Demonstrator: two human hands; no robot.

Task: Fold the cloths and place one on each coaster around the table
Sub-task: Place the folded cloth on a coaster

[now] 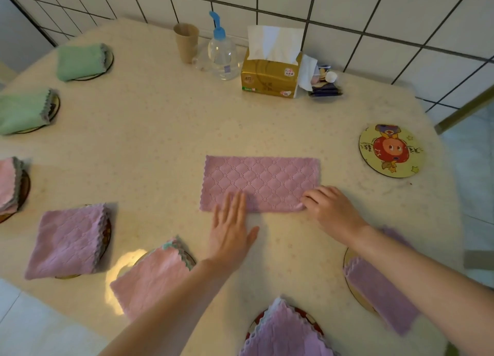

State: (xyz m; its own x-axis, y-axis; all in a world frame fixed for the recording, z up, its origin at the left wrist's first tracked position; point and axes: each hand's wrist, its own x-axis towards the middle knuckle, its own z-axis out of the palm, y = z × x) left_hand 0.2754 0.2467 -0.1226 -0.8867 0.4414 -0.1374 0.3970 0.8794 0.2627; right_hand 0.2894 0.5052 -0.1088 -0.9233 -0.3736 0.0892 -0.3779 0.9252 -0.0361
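A purple quilted cloth point(260, 180), folded into a long rectangle, lies flat in the middle of the table. My left hand point(231, 228) lies flat with straight fingers, its fingertips pressing the cloth's near edge. My right hand point(330, 208) rests on the cloth's near right corner with fingers curled over the edge. A bare round coaster point(391, 151) with a cartoon picture sits at the right. Folded cloths lie on coasters around the table: two green point(80, 61) point(24, 111), pink point(9, 184) point(152, 278), and purple point(68, 242) point(286, 334) point(382, 291).
At the back by the tiled wall stand a brown cup point(186, 42), a clear pump bottle point(223, 53), a gold tissue box point(271, 76) and a small pile of odds and ends point(324, 84). The cream table point(149, 131) ends near the right coaster.
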